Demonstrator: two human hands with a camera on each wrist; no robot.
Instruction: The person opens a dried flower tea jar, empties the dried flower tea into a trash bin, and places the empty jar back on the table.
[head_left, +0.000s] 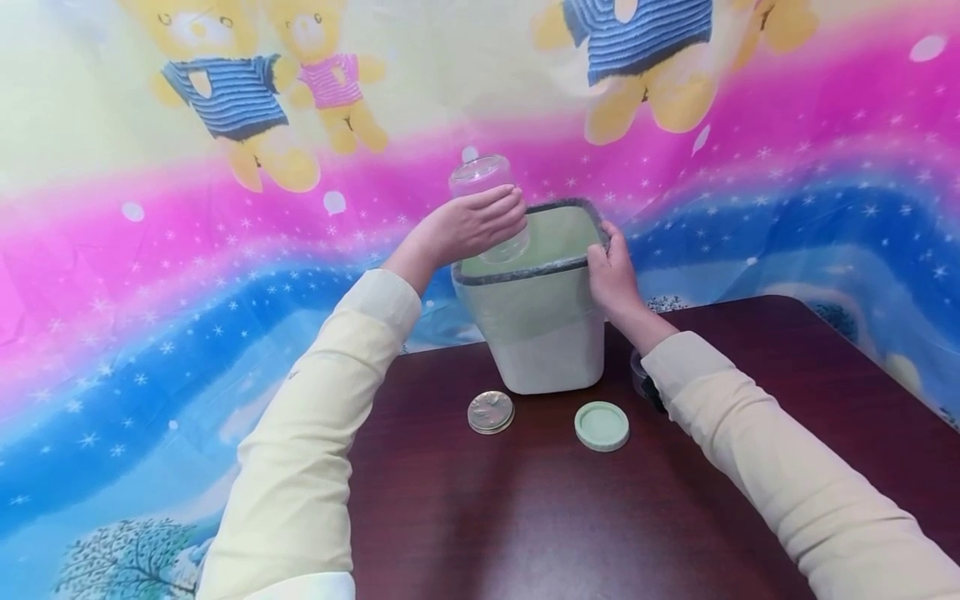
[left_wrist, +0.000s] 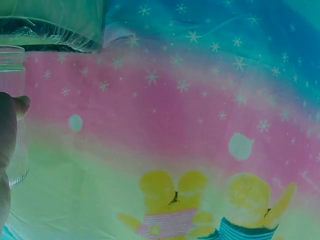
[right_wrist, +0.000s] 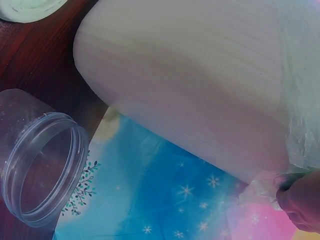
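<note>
My left hand (head_left: 476, 223) grips a clear jar (head_left: 482, 173), turned upside down and tilted, its mouth inside the opening of a pale bin (head_left: 551, 350). In the left wrist view the jar (left_wrist: 19, 165) shows at the left edge, with its threaded neck close to the bin's rim. My right hand (head_left: 613, 271) holds the bin's right rim, thumb outside, and the bin leans slightly. A thin clear plastic liner (right_wrist: 305, 120) hangs over the bin's side, bunched near my right fingers.
On the dark wooden table (head_left: 570, 517) lie a gold-coloured lid (head_left: 491, 412) and a pale green lid (head_left: 602, 426), in front of the bin. Another clear jar (right_wrist: 45, 170), lidless, stands beside the bin, partly behind my right wrist in the head view. A printed bear curtain (head_left: 420, 100) hangs behind.
</note>
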